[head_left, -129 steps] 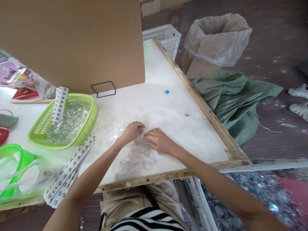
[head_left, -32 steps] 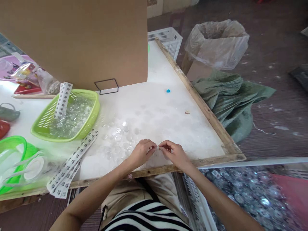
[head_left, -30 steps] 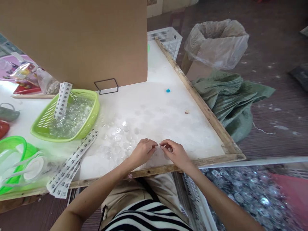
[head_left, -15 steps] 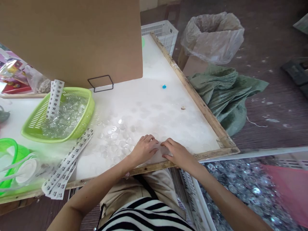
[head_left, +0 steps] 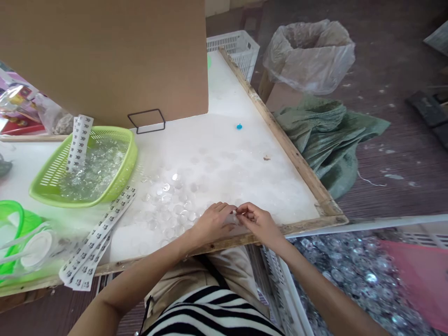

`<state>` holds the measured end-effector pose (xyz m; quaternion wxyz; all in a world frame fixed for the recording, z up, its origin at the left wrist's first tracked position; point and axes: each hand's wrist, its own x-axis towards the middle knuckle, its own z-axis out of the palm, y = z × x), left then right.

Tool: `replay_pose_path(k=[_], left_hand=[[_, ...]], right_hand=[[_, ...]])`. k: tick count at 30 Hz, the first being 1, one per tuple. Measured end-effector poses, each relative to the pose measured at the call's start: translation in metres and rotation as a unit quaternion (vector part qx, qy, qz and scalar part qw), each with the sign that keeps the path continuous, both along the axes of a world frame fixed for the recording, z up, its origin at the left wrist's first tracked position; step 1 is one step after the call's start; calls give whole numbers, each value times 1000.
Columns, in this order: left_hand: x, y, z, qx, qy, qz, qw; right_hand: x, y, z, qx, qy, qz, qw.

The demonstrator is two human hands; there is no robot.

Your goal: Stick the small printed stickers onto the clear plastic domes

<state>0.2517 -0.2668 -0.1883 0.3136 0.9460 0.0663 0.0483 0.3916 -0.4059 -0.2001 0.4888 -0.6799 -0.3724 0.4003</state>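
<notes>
My left hand (head_left: 217,223) and my right hand (head_left: 258,223) meet close to the table's front edge, fingertips almost touching. The right thumb and fingers are pinched together. Curled fingers and thumb of the left hand close around the same spot. A small pale or clear piece seems to be between them, too hidden to name. Just left of my hands, many clear round discs (head_left: 180,210) lie scattered on the white tabletop (head_left: 224,144). Strips of white paper with small dark prints (head_left: 101,233) lie further left.
A light green basket (head_left: 82,203) holds clear plastic pieces and printed strips. Behind stand a cardboard sheet (head_left: 140,56) and a black wire frame (head_left: 147,131). A blue piece (head_left: 239,126) lies on the table. Wooden strips (head_left: 287,140) edge it; a crate of clear pieces (head_left: 346,266) sits lower right.
My hands have come closer together. The right fingers have gone from spread apart to a pinch, and the left fingers have closed in towards them.
</notes>
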Motion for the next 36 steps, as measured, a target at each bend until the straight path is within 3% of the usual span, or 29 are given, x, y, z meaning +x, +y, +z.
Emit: replay_pose_path(k=[4, 9, 18, 26, 31, 36], left_hand=[[-3, -3, 3, -99, -44, 20, 994], [-3, -8, 3, -129, -87, 31, 987], [-4, -13, -2, -128, -25, 86, 988], [-1, -16, 4, -106, -29, 92, 990], [1, -17, 4, -94, -25, 78, 992], [-2, -14, 0, -131, -13, 99, 986]], right_hand=[[-2, 4, 3, 16, 190, -42, 981], [-9, 9, 10, -2, 269, -27, 963], [-4, 4, -1, -42, 187, -1, 981], [-1, 0, 11, -51, 242, -12, 969], [-2, -1, 7, -46, 274, -16, 961], [3, -5, 7, -36, 197, 15, 980]])
